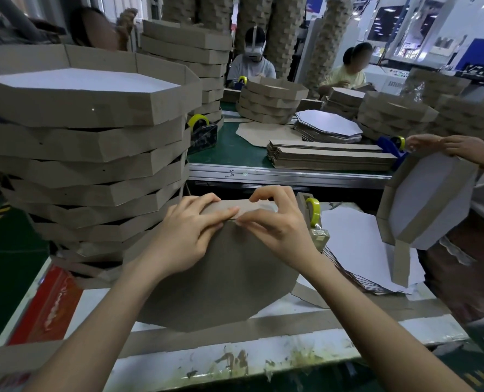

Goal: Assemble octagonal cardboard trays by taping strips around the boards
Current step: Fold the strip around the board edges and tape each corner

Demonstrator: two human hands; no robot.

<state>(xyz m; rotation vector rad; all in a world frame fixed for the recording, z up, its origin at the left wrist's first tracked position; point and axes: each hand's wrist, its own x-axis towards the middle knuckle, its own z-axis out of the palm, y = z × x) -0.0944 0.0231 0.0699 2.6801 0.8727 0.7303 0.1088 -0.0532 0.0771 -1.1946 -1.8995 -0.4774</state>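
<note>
One wide-angle camera on the person's head looks forward and down, close over the worktable (305,349).

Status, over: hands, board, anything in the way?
Left hand presses strip against far edge of board. Right hand pinches strip beside it. Tape dispenser close right, tray stack left, neither blocking.
</note>
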